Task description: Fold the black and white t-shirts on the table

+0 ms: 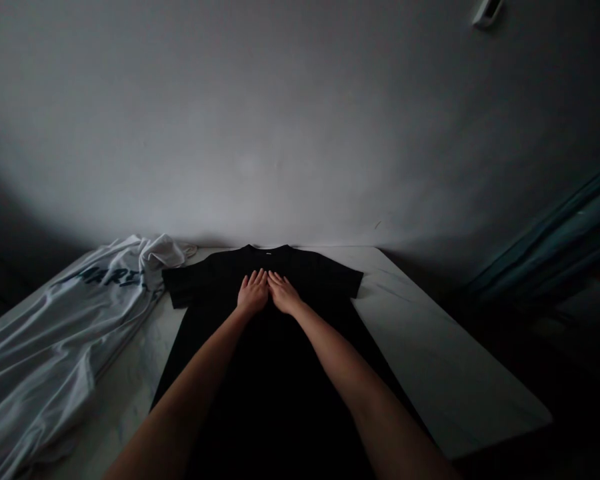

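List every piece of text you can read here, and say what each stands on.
"MARE": dark lettering on the rumpled white garment; the end is lost in folds, so more letters may follow.
Pale neck label inside the black T-shirt's collar: too small to read.

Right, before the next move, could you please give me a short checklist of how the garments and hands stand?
1. Black T-shirt spread out on the table, with both sleeves out to the sides: ok.
2. Left hand and right hand open on the shirt's upper part, below the collar: ok.
3. White garment lying smooth: not ok, it is creased and bunched near the wall.
4. White garment clear of the black sleeve beside it: cannot tell, they meet or nearly meet.
5. Black hem straight: cannot tell, too dark and cut off below.
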A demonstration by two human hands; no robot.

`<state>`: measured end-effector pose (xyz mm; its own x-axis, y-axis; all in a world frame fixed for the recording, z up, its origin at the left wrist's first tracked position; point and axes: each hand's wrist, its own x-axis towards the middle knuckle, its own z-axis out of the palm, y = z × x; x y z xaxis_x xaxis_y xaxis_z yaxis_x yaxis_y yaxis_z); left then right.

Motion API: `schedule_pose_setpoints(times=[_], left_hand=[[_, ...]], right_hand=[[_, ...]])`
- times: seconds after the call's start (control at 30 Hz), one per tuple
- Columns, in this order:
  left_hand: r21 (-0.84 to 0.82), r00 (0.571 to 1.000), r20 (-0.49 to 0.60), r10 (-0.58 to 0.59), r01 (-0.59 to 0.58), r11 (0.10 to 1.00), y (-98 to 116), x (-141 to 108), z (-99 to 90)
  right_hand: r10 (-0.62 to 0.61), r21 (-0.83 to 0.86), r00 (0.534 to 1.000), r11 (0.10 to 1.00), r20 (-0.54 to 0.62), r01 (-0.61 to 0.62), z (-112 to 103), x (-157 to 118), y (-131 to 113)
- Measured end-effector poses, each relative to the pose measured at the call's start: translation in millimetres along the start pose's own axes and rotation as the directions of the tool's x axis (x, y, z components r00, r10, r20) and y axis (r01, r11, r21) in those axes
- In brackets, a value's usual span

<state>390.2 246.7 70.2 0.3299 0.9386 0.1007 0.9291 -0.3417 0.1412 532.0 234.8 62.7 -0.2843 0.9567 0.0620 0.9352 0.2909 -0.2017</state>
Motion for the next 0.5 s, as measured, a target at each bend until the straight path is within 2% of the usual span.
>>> schedule_pose_setpoints(times=[0.07, 0.13, 0.23, 0.3, 0.4, 0.5], left_hand=[[0.013, 0.999, -0.025, -0.027, 0.027, 1.0, -14, 23, 7.9], [0.028, 0.999, -0.01, -0.038, 0.039, 0.999, -40, 44, 10.2], [0.041, 0.999, 0.037, 0.011, -0.012, 0.999, -80, 71, 7.5], [0.053, 0.999, 0.043, 0.021, -0.024, 0.998, -100, 84, 6.2], [0.079, 1.0, -0.009, 0.005, -0.004, 0.997, -115, 96, 9.2], [0.087, 0.995, -0.087, -0.049, 0.057, 0.995, -116, 101, 15.7]], right_hand=[[-0.012, 0.005, 1.0, 1.0, 0.029, 0.012, 1, 30, 12], [0.032, -0.015, 0.998, 0.999, 0.062, -0.031, -4, 49, 36], [0.096, -0.037, 0.99, 0.995, 0.103, -0.092, -16, 67, 77], [0.136, -0.045, 0.986, 0.99, 0.098, -0.132, -20, 73, 97], [0.215, -0.058, 0.974, 0.976, 0.073, -0.212, -21, 79, 113], [0.291, -0.07, 0.955, 0.955, 0.059, -0.287, -20, 85, 112]])
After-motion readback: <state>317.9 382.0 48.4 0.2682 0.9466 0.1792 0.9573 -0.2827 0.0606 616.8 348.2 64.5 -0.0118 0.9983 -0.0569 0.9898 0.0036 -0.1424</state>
